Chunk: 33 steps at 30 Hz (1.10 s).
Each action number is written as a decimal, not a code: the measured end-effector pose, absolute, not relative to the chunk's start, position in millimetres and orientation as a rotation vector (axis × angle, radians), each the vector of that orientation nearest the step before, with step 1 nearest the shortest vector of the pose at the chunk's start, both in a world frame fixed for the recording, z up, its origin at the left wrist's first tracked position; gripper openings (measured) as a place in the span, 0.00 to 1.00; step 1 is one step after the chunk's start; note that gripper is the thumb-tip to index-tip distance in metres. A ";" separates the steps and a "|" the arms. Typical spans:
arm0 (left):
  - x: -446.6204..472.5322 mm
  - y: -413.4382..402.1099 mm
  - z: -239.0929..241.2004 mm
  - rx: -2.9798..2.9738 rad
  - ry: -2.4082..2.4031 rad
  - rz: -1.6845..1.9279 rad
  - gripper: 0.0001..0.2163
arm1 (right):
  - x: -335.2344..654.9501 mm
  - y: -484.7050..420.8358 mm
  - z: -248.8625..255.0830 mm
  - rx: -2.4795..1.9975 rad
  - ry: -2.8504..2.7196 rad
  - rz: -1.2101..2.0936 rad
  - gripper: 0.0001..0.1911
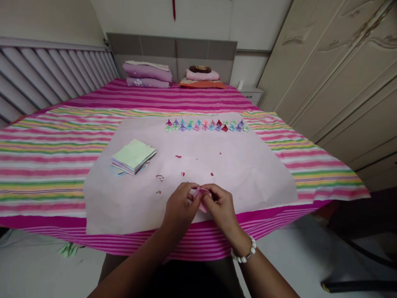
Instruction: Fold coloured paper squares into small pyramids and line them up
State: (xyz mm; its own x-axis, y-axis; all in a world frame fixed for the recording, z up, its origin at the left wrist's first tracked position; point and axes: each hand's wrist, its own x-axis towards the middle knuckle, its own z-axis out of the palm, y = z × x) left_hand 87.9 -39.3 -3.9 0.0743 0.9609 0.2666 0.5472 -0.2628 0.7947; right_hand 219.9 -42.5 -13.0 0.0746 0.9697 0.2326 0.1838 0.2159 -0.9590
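Bright pink stripes are seen all over the bed point(198, 97), and a big pale sheet point(248, 169) is laid near its front edge, on top of a striped cloth point(40, 165). Near the far side of the sheet, many small folded paper shapes point(190, 127) are set out in two neat rows, in red, blue, green, pink and purple. Those look done, since they are all given a pointy shape and are lined up side by side. Close to the front edge of the sheet, one more piece, a pink paper point(203, 206), is being held. It is pinched by the left hand point(181, 205) on one side and by the right hand point(222, 205) on the other, and both thumbs seem to be pressed near its middle. That piece looks only partly done; how many folds are made in it cannot be told, because much of it is hidden by the fingers. On the left of the sheet, a stack of square papers point(134, 154) is kept, with a light green one on top. Those squares look flat and not folded, so plenty of paper seems to be left. Some tiny scraps point(178, 157) are scattered in between.
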 end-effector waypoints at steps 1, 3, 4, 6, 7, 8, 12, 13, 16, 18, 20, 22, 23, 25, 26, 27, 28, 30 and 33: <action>88.0 -38.9 -4.0 1.853 1.501 1.084 0.08 | 219.7 -43.1 -12.3 -1.203 -1.369 0.869 0.11; 87.9 -38.4 -4.0 1.855 1.541 1.068 0.08 | 219.3 -44.3 -11.2 -1.202 -1.394 0.827 0.11; 87.9 -38.4 -3.9 1.857 1.561 1.056 0.08 | 219.0 -44.9 -10.7 -1.204 -1.407 0.802 0.11; 88.1 -38.7 -3.8 1.846 1.578 1.045 0.08 | 218.6 -46.1 -9.9 -1.208 -1.425 0.763 0.11; 88.3 -39.1 -3.8 1.823 1.566 1.054 0.09 | 218.5 -46.6 -9.6 -1.209 -1.426 0.754 0.11; 88.5 -39.5 -4.0 1.787 1.541 1.076 0.10 | 218.5 -46.8 -9.3 -1.210 -1.422 0.752 0.11; 88.6 -41.8 -4.2 1.649 1.375 1.160 0.12 | 220.5 -45.1 -9.2 -1.199 -1.307 0.866 0.09; 88.0 -42.2 -4.1 1.644 1.336 1.168 0.11 | 221.5 -43.9 -9.1 -1.190 -1.252 0.932 0.08; 85.4 -41.9 -3.8 1.663 1.212 1.171 0.06 | 225.1 -40.1 -8.4 -1.152 -1.094 1.112 0.07; 83.5 -40.5 -3.7 1.620 1.141 1.168 0.06 | 227.0 -38.2 -7.1 -1.142 -1.031 1.160 0.08; 81.8 -38.9 -3.5 1.526 1.090 1.163 0.06 | 228.2 -37.3 -5.7 -1.140 -0.997 1.172 0.07; 80.0 -37.8 -2.9 1.456 1.045 1.160 0.07 | 229.1 -36.7 -4.7 -1.140 -0.982 1.181 0.07; 79.0 -37.5 -2.6 1.452 1.021 1.153 0.08 | 229.4 -36.4 -4.5 -1.139 -0.980 1.184 0.07; 76.6 -37.4 -2.1 1.504 0.982 1.137 0.14 | 230.2 -35.6 -5.1 -1.139 -0.986 1.186 0.07; 75.4 -37.5 -2.0 1.552 0.974 1.129 0.17 | 230.6 -35.1 -5.7 -1.137 -0.993 1.189 0.07; 74.3 -37.6 -1.8 1.605 0.977 1.126 0.20 | 230.8 -34.8 -6.5 -1.132 -1.000 1.193 0.07; 73.3 -37.7 -1.5 1.652 0.993 1.133 0.20 | 231.0 -34.6 -7.2 -1.123 -1.004 1.200 0.07; 72.2 -37.8 -0.2 1.710 1.043 1.164 0.16 | 230.8 -34.9 -8.1 -1.095 -1.019 1.227 0.08; 72.6 -37.5 3.2 1.654 1.097 1.208 0.08 | 230.1 -37.2 -7.0 -1.034 -1.078 1.261 0.10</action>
State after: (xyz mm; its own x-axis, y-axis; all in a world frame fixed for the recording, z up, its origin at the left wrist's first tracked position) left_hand 72.6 -37.5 3.2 0.1696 0.9453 0.2785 0.1865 -0.3082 0.9328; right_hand 230.1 -37.2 -7.0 0.0100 0.9991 0.0422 -0.1969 0.0434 -0.9795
